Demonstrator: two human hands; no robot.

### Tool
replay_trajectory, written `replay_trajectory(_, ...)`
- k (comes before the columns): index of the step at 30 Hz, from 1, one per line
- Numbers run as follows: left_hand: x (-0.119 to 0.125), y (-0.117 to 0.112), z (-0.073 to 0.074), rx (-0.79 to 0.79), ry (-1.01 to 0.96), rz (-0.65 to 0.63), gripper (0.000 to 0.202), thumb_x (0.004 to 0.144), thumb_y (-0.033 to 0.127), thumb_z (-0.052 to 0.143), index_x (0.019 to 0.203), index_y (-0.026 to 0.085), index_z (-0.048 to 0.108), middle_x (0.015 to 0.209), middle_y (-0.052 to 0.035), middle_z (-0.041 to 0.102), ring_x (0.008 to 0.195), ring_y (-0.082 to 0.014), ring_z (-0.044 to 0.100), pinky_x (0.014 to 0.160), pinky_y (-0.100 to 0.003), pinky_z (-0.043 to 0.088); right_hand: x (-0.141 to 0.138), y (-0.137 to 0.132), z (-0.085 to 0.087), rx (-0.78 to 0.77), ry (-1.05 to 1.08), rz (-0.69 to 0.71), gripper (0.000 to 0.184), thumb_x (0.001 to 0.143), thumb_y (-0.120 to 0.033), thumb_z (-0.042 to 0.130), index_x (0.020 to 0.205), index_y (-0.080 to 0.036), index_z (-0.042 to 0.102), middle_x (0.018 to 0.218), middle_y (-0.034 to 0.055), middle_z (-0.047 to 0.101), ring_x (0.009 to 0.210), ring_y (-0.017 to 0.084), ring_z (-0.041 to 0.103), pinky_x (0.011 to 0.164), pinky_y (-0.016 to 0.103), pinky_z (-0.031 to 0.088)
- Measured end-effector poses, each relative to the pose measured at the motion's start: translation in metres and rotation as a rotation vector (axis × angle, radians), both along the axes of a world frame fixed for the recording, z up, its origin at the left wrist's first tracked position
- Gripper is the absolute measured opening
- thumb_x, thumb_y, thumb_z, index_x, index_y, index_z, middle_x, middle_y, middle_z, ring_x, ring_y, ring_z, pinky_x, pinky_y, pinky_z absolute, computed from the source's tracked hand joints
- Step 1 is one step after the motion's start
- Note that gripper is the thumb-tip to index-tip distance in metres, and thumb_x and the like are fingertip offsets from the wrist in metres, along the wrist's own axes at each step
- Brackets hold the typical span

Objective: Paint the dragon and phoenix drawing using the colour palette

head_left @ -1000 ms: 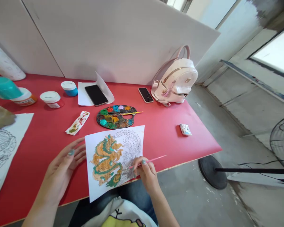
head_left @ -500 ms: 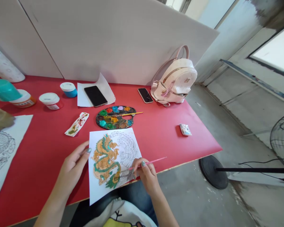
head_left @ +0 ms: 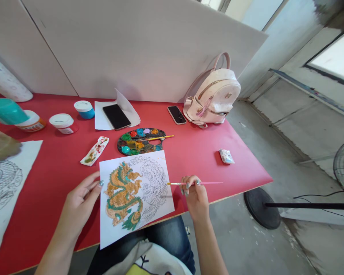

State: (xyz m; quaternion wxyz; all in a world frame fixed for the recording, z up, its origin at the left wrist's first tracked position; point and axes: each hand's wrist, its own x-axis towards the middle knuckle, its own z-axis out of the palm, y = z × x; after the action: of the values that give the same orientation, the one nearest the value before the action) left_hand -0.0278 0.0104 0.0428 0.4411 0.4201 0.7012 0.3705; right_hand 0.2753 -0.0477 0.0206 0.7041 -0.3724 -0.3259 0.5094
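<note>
My left hand [head_left: 81, 200] pinches the left edge of a white sheet of paper [head_left: 109, 236], thumb on top. The sheet carries a dragon painted orange and green [head_left: 124, 194] and, to its right, an uncoloured line drawing [head_left: 154, 179]. Its lower edge hangs over the table's front. In my right hand [head_left: 196, 194] is a thin pink paintbrush [head_left: 212, 182], held level just right of the sheet with its tip pointing left, over the sheet's right edge. Beyond the sheet lies a dark paint palette [head_left: 123, 147] with several colours, and a yellow brush [head_left: 167, 136] rests across it.
On the red table [head_left: 195, 152] are paint jars [head_left: 63, 124], a paint-stained strip [head_left: 95, 151], two phones [head_left: 117, 116] [head_left: 177, 115], a pink backpack [head_left: 215, 97] and a small packet [head_left: 226, 156]. Another drawing [head_left: 5, 187] lies left. A fan [head_left: 262, 208] stands on the floor.
My right hand has moved right and up with the paintbrush, off the drawing to beside the sheet. My left hand has shifted the sheet slightly to the left.
</note>
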Motion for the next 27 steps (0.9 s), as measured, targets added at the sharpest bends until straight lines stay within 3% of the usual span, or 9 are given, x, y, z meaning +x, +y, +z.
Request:
replay_trajectory(5,-0.004,-0.005,-0.002,-0.020,-0.019,-0.012,0.100,0.055,0.077,0.079,0.133,0.017,0.063,0.112,-0.0115,0.081,0.110,-0.0308,0.075,0.088,-0.033,0.065,-0.001,0.013,-0.005,0.015,-0.015,0.043,0.033,0.099,-0.047,0.063,0.078,-0.022,0.068,0.062,-0.0006,0.053,0.061,0.016,0.052,0.061,0.028,0.045)
replay_trajectory(9,-0.008,-0.008,-0.007,-0.030,0.003,-0.107,0.085,0.062,0.073,0.076,0.128,0.019,0.067,0.108,-0.0101,0.082,0.106,-0.0306,0.076,0.084,-0.034,0.066,-0.006,0.013,-0.014,-0.039,0.029,0.081,0.025,0.096,-0.045,0.065,0.086,-0.022,0.068,0.064,-0.0011,0.056,0.062,0.016,0.054,0.063,0.028,0.047)
replay_trajectory(13,-0.011,-0.010,-0.010,0.010,0.124,-0.187,0.072,0.073,0.066,0.067,0.132,0.025,0.065,0.111,-0.0093,0.081,0.111,-0.0312,0.075,0.077,-0.031,0.066,-0.007,0.011,-0.017,-0.104,-0.110,0.154,0.027,0.097,-0.047,0.066,0.089,-0.021,0.070,0.070,0.0002,0.062,0.067,0.017,0.060,0.069,0.030,0.050)
replay_trajectory(19,-0.008,-0.009,0.000,0.118,0.390,-0.293,0.065,0.085,0.055,0.048,0.144,0.027,0.055,0.135,-0.0095,0.072,0.117,-0.0270,0.072,0.097,-0.040,0.063,-0.005,0.013,-0.008,-0.104,-0.443,0.241,0.033,0.102,-0.051,0.058,0.096,-0.021,0.072,0.083,0.0047,0.071,0.080,0.020,0.067,0.077,0.031,0.053)
replay_trajectory(23,-0.013,-0.010,-0.001,0.215,0.537,-0.346,0.055,0.088,0.054,0.044,0.133,0.030,0.063,0.142,-0.0073,0.066,0.117,-0.0283,0.071,0.105,-0.047,0.058,-0.004,0.013,-0.008,-0.094,-0.475,0.186,0.035,0.102,-0.052,0.057,0.094,-0.022,0.073,0.083,0.0048,0.071,0.080,0.021,0.068,0.077,0.032,0.054)
replay_trajectory(27,-0.019,-0.010,-0.008,0.290,0.565,-0.377,0.050,0.091,0.054,0.044,0.129,0.031,0.067,0.145,-0.0053,0.064,0.125,-0.0286,0.067,0.112,-0.045,0.053,-0.004,0.012,-0.008,-0.104,-0.445,0.130,0.036,0.100,-0.053,0.059,0.088,-0.023,0.075,0.081,0.0050,0.071,0.076,0.021,0.067,0.074,0.032,0.054)
